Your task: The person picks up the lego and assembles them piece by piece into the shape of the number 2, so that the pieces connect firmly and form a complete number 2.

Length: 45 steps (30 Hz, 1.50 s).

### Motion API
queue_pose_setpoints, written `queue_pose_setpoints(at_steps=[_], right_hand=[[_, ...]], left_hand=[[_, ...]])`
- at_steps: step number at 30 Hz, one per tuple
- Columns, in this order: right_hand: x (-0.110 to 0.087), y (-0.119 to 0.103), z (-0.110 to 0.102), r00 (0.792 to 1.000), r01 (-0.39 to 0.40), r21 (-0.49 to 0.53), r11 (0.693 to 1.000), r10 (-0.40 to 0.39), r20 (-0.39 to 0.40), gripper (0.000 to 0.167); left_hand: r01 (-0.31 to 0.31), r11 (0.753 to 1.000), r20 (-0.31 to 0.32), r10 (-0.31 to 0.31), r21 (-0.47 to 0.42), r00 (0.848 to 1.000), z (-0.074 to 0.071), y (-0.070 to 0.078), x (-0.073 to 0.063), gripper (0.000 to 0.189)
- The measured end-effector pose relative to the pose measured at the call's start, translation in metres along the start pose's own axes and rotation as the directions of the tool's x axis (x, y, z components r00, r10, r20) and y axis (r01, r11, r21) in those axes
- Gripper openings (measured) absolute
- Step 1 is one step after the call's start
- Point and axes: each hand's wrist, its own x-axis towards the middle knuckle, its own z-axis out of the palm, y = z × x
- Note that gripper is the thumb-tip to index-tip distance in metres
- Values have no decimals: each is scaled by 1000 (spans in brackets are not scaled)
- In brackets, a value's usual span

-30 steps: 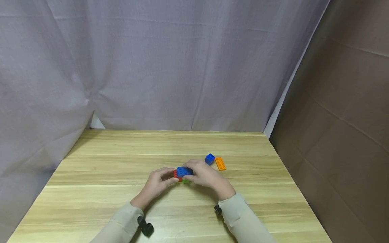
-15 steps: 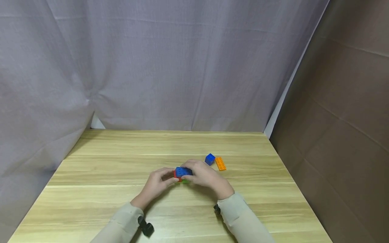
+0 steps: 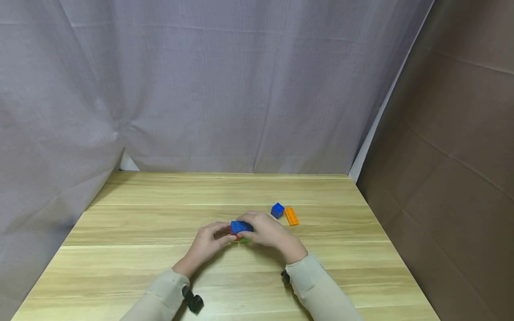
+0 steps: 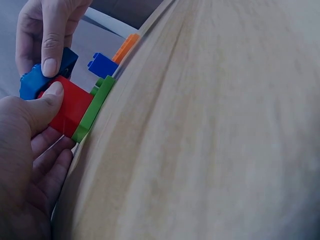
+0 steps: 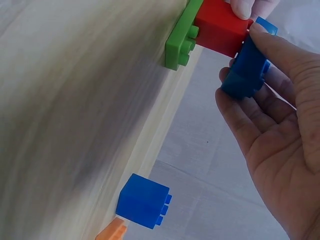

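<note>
The work surface is a table [image 3: 140, 214] with a light wood-grain top; plank lines run across it from side to side. A grey cloth [image 3: 201, 89] hangs behind the far edge, creased and gathered at the left. A darker brown cloth [image 3: 453, 147] hangs along the right side.

The left hand [image 3: 209, 240] is partly closed. Its thumb presses one face of the red brick [image 4: 72, 105], with fingers curled at the opposite side, pinching the brick. The red brick sits on the green brick [image 4: 95, 109], a thin piece flat on the table; green studs project past the red brick toward the right.

The right hand [image 3: 267, 229] is closed to a pinch. Thumb and fingers grip the upper blue brick [image 5: 250, 65] on top of the red brick, overhanging it toward the right hand. Whether the studs are fully engaged cannot be determined.

Beyond the right hand, the loose blue brick [image 3: 277, 211] stands on the table, just beside the flat orange brick [image 3: 291, 216], which lies studs up.
</note>
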Motion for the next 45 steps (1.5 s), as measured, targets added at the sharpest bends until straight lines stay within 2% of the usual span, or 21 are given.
queue_pose_setpoints(at_steps=[11,17,38,45], right_hand=[[1,-1,0,1000,10,22,1000,-11,11,39],[1,-2,-2,1000,19,26,999,-19,8,38],[2,-1,2,1000,5,32,999,-6,6,38],[5,-7,-3,999,-8,12,1000,7,32,36]], left_hand=[[-23,1000,4,23,-4,1000,0,-1,0,31],[-10,1000,5,10,-10,1000,-1,-1,0,30],[-21,1000,6,21,-20,1000,0,-2,-2,30],[-31,999,-3,31,-17,1000,0,-3,-1,29]])
